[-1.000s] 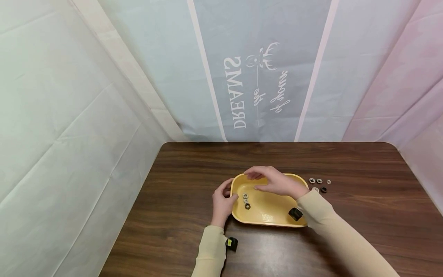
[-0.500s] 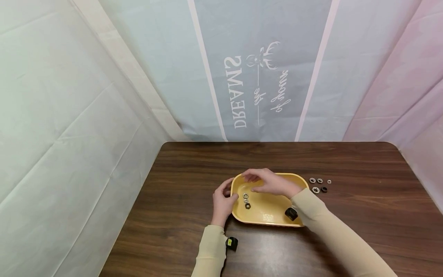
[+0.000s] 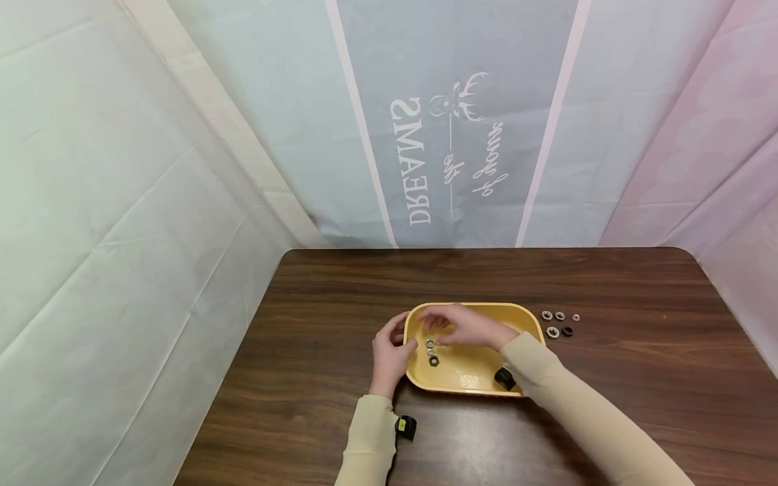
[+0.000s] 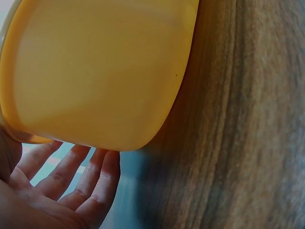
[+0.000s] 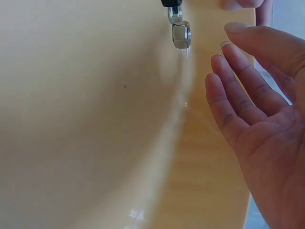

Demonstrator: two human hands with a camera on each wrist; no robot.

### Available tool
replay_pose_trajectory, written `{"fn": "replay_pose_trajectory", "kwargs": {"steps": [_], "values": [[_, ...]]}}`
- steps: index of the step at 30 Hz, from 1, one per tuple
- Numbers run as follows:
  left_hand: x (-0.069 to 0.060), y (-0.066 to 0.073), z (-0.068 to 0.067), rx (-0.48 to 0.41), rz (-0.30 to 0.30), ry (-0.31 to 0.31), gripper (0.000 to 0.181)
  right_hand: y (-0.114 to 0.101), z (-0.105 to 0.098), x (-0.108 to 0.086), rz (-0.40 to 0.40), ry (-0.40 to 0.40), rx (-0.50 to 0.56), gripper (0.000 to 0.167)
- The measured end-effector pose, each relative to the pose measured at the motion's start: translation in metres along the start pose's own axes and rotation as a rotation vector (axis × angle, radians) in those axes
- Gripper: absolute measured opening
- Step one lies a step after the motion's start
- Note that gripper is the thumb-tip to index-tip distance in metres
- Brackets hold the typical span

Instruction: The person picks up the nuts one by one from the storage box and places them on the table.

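A yellow plastic tray (image 3: 464, 368) sits on the table in the head view. At its left end my left hand (image 3: 390, 354) holds the wall, thumb over the rim and fingers against the outside, as the left wrist view (image 4: 71, 191) also shows. Inside, near that end, a silver nut (image 3: 430, 343), a smaller silver nut (image 3: 431, 352) and a dark nut (image 3: 434, 361) lie in a row. My right hand (image 3: 464, 326) hovers over the tray beside the row, fingers loosely bent. In the right wrist view, nothing shows between its thumb and fingers, which are apart from the silver nut (image 5: 181, 36).
Right of the tray, several loose nuts lie on the wooden table (image 3: 328, 324), among them a silver nut (image 3: 552, 332), a black nut (image 3: 568, 331) and a small silver nut (image 3: 576, 317). Fabric walls (image 3: 456, 223) stand behind and beside the table.
My right hand has moved left and down into the tray, closer to the row of nuts. The left hand stays on the tray's left end.
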State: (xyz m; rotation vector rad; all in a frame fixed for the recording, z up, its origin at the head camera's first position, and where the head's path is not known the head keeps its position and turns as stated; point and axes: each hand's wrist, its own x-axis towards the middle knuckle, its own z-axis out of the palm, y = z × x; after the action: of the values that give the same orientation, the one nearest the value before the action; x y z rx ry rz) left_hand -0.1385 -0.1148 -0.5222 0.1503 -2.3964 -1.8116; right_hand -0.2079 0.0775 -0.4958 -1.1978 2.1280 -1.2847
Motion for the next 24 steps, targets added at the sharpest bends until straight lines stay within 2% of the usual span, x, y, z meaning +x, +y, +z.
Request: {"fn": "replay_pose_trajectory", "kwargs": {"steps": [10, 24], "values": [[0.000, 0.000, 0.000, -0.001, 0.000, -0.001, 0.056, 0.005, 0.007, 0.004, -0.028, -0.020, -0.008, 0.050], [0.000, -0.002, 0.002, -0.035, 0.021, 0.002, 0.056, 0.009, 0.013, 0.006, 0.023, -0.042, -0.088, 0.048]]}}
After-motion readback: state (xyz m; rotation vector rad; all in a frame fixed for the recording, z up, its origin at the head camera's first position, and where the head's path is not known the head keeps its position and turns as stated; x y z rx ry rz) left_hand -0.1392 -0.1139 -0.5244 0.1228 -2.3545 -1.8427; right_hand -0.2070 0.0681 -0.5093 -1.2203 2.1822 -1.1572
